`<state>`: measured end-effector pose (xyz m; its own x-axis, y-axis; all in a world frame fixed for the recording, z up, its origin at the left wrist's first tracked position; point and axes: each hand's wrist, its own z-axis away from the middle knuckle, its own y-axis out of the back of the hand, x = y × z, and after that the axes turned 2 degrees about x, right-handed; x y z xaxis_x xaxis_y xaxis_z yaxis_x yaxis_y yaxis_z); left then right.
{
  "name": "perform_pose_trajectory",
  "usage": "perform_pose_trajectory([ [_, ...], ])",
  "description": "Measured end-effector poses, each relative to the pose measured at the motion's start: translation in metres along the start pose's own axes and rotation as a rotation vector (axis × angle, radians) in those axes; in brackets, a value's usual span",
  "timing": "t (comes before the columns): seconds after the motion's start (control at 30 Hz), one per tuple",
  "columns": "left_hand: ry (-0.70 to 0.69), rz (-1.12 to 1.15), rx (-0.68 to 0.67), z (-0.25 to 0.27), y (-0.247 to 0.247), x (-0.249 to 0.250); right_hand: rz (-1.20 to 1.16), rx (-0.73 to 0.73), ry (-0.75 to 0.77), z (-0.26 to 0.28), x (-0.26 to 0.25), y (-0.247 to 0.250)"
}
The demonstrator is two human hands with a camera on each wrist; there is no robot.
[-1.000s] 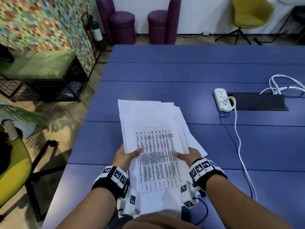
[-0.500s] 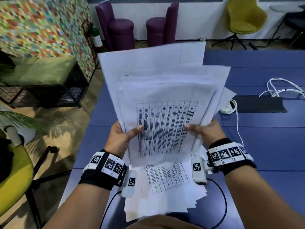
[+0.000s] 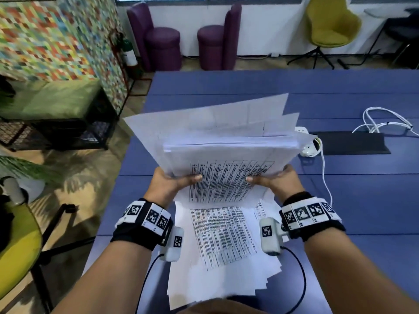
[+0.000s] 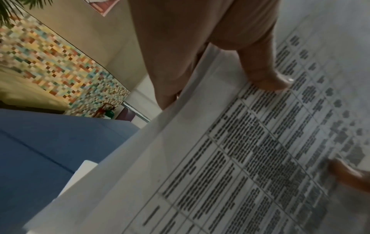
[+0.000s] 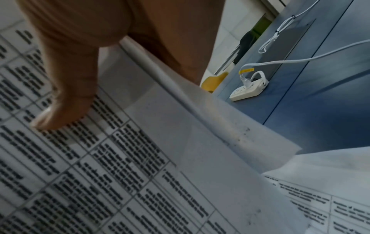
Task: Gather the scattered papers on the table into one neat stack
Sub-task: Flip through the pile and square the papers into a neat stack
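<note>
Left hand [image 3: 169, 183] pinches the lifted sheaf [image 3: 217, 150] at its 9 o'clock edge, thumb on the printed face. We judge the sheaf light, limp and slippery sheet on sheet: upper corners fan apart, unsquared. Best held at both side edges, low. Loose sheets [image 3: 223, 248] lie askew on the blue table [image 3: 367, 193] at 6 o'clock beneath it. Right hand [image 3: 275, 181] pinches the 3 o'clock edge likewise. Fingers behind the paper are hidden; sheet count unclear; power strip [image 3: 309, 149] partly covered.

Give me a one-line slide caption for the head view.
Both hands, left hand and right hand, lift an uneven sheaf of papers above printed sheets on the blue table.
</note>
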<state>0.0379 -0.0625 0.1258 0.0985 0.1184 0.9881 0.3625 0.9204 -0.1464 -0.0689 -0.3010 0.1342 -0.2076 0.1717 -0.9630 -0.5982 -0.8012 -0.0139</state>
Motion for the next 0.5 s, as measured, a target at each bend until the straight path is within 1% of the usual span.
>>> perform_pose_trajectory([
  [0.1, 0.000, -0.004, -0.082, -0.006, -0.013, 0.010, -0.002, -0.069, 0.051, 0.001, -0.004, -0.003],
  [0.17, -0.011, -0.023, -0.093, -0.009, -0.019, 0.016, -0.007, -0.067, 0.070, -0.002, -0.007, -0.005],
  [0.27, -0.002, -0.001, -0.044, -0.018, -0.013, 0.016, -0.077, -0.081, 0.077, -0.009, -0.011, -0.001],
  [0.33, 0.019, -0.001, -0.005, -0.021, -0.013, 0.010, -0.052, -0.091, 0.061, -0.016, -0.005, 0.005],
  [0.4, 0.020, -0.018, 0.009, -0.022, -0.018, 0.003, 0.042, -0.103, 0.040, -0.018, 0.001, 0.000],
  [0.5, 0.004, 0.005, 0.050, -0.023, -0.028, 0.001, -0.063, -0.087, 0.076, -0.024, 0.000, -0.005],
])
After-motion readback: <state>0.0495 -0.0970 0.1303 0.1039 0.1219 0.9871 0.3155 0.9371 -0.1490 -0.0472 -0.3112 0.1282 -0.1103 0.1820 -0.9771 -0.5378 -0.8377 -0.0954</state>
